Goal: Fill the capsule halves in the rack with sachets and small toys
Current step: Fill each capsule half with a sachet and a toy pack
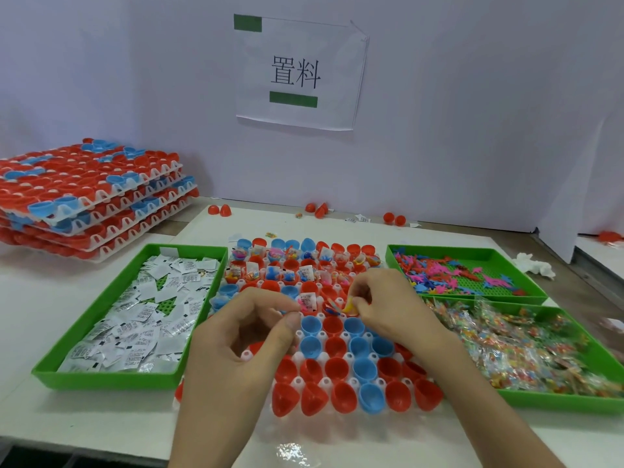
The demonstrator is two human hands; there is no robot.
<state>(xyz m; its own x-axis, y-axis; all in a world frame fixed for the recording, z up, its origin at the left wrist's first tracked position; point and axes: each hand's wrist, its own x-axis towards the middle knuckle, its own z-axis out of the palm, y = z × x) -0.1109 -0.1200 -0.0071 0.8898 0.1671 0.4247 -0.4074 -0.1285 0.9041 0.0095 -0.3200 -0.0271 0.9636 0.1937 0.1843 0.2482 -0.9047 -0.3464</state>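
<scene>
Our hands meet over the middle of the rack (326, 381): the right hand (388, 298) pinches a small yellow toy (348, 305), while the left hand (246, 336) curls thumb and forefinger at a white sachet (308, 299) standing in one of the capsule halves (337, 368); whether it grips we cannot tell. We judge sachets and toys near weightless and limp, best nipped by an edge, and the halves light, slick and easily tipped. Left of the rack sits a sachet tray (108, 380), right of it a toy tray (439, 249) and a packet tray (557, 405), all on a pale surface (84, 427) below a wall sign (297, 72).

left hand (250, 336) fingers curled (grasp unclear) | right hand (393, 300) pinching yellow toy (349, 305)
</scene>
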